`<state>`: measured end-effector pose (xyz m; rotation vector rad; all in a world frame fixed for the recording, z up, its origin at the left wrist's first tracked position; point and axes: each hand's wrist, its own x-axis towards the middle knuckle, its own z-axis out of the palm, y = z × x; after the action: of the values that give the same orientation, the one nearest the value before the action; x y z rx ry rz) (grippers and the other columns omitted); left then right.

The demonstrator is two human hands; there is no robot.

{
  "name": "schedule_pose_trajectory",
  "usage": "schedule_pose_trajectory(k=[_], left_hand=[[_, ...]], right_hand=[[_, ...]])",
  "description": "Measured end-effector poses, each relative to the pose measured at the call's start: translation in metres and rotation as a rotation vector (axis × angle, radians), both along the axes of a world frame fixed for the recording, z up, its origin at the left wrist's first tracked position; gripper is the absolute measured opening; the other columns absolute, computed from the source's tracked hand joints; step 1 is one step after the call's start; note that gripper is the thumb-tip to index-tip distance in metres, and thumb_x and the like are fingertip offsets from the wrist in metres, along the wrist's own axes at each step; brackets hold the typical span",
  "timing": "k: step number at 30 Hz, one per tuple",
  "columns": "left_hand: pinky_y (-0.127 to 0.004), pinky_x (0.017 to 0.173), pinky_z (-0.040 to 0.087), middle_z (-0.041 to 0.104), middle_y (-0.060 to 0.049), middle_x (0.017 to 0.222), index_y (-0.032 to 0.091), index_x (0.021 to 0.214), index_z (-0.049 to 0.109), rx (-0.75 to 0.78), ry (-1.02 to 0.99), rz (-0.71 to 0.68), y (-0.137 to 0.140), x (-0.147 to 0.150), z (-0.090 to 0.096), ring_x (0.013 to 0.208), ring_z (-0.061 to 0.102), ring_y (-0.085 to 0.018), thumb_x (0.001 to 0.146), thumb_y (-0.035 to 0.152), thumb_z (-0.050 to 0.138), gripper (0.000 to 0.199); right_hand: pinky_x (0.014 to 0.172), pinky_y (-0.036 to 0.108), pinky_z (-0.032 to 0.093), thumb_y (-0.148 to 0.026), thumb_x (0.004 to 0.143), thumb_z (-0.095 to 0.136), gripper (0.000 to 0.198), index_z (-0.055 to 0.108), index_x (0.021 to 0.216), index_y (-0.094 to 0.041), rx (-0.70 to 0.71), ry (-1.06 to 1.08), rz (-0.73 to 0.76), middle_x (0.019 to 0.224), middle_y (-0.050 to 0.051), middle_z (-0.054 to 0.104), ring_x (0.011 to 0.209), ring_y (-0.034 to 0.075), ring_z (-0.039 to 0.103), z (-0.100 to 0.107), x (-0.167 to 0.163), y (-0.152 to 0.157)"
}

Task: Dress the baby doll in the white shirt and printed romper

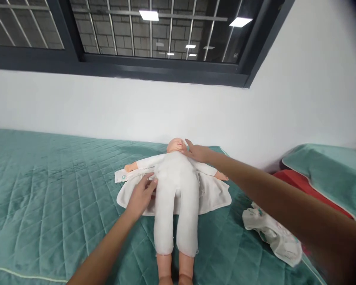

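A baby doll [178,174] with a white cloth body lies on its back, head toward the wall and feet toward me. Beneath it a white baby garment [215,194] is spread open, with a patterned sleeve [120,175] showing at the left. My left hand [142,194] is at the doll's left-hand side in the picture, fingers apart, by its hip and the garment. My right hand [196,151] reaches to the doll's neck and shoulder, fingers stretched out beside its chin. Neither hand visibly grips anything.
A green quilted cover [62,206] lies under everything. To the right is a crumpled white patterned garment [273,233], near a red cloth [311,186] and a green pillow [332,170]. Behind stand a white wall [121,107] and a dark-framed window [166,71] with bars.
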<state>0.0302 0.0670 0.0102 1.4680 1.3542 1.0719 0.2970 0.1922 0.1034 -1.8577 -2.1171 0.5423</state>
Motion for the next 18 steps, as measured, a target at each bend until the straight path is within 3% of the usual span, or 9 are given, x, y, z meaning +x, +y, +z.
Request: schedule_pose_trajectory(k=[3,5,7,9,12,15,18], left_hand=[[-0.048,0.099,0.043,0.066,-0.012,0.121,0.019,0.122,0.06,0.287,0.542,0.087,0.023,-0.016,-0.003,0.117,0.057,-0.032,0.093,0.033,0.049,0.034],[-0.051,0.097,0.041,0.063,-0.013,0.123,0.02,0.121,0.06,0.314,0.825,0.117,0.037,-0.019,-0.007,0.119,0.053,-0.035,0.092,0.03,0.05,0.033],[-0.051,0.093,0.041,0.062,-0.014,0.121,0.02,0.122,0.059,0.278,0.976,0.159,0.046,-0.016,-0.014,0.116,0.053,-0.035,0.093,0.032,0.048,0.033],[-0.051,0.092,0.04,0.061,-0.014,0.12,0.02,0.121,0.058,0.269,1.029,0.204,0.05,-0.013,-0.02,0.115,0.053,-0.033,0.095,0.034,0.045,0.032],[-0.05,0.092,0.039,0.06,-0.014,0.12,0.019,0.116,0.058,0.287,1.044,0.231,0.05,-0.011,-0.027,0.113,0.052,-0.032,0.095,0.037,0.044,0.031],[-0.048,0.091,0.039,0.06,-0.014,0.119,0.019,0.112,0.059,0.295,1.013,0.244,0.051,-0.014,-0.029,0.112,0.052,-0.032,0.096,0.039,0.043,0.031],[-0.046,0.088,0.04,0.062,-0.014,0.113,0.018,0.106,0.061,0.276,0.942,0.286,0.056,-0.02,-0.031,0.111,0.054,-0.032,0.098,0.036,0.038,0.03]], right_hand=[[0.093,0.046,0.041,-0.063,0.084,0.054,0.06,0.057,0.125,-0.02,0.078,-0.183,0.127,0.115,0.016,0.068,0.107,0.037,0.061,0.019,-0.017,0.0],[0.091,0.041,0.043,-0.051,0.09,0.05,0.043,0.059,0.119,-0.021,0.226,-0.27,0.298,0.122,0.013,0.064,0.109,0.032,0.06,0.017,-0.046,-0.006],[0.094,0.039,0.043,-0.041,0.09,0.055,0.043,0.053,0.126,-0.019,0.366,-0.316,0.55,0.13,0.013,0.058,0.117,0.029,0.055,0.003,-0.083,-0.012],[0.092,0.038,0.044,-0.038,0.09,0.055,0.042,0.051,0.127,-0.018,0.36,-0.366,0.673,0.131,0.013,0.057,0.116,0.027,0.055,-0.016,-0.119,-0.014],[0.087,0.04,0.047,-0.034,0.087,0.059,0.038,0.055,0.12,-0.016,0.23,-0.492,0.59,0.124,0.014,0.061,0.109,0.03,0.059,-0.039,-0.155,-0.005],[0.08,0.041,0.049,-0.032,0.08,0.067,0.037,0.06,0.112,-0.014,0.155,-0.54,0.534,0.114,0.015,0.066,0.099,0.033,0.064,-0.047,-0.167,0.011],[0.072,0.035,0.049,-0.034,0.08,0.069,0.034,0.062,0.109,-0.018,0.146,-0.525,0.507,0.11,0.012,0.069,0.09,0.028,0.067,-0.041,-0.161,0.018]])
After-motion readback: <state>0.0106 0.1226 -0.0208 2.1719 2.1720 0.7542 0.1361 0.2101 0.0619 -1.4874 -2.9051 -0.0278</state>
